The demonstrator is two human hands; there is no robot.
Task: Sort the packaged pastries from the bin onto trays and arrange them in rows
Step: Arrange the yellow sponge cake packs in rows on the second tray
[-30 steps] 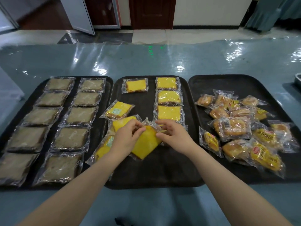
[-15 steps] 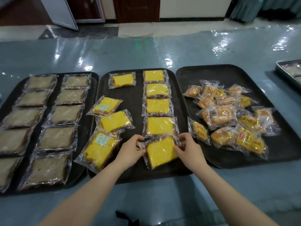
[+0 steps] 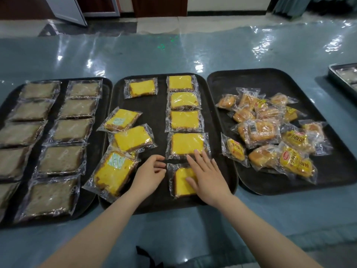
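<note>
Right hand [image 3: 207,176] fingers spread flat on yellow cake packet [image 3: 180,183] at middle tray [image 3: 160,204] front; left hand [image 3: 149,175] loosely curled, empty. Packet looks light, soft, slippery; grip the wrapper edges.

Both bare forearms reach forward, converging toward the middle. The right hand [image 3: 207,176] lies flat, palm down, fingers [image 3: 199,156] straight and spread. The left hand [image 3: 149,176] sits just beside it, fingers loosely curled inward, gripping nothing

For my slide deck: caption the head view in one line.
Right hand presses a clear-wrapped yellow cake slice onto the black middle tray, ending a five-slice row.
</note>
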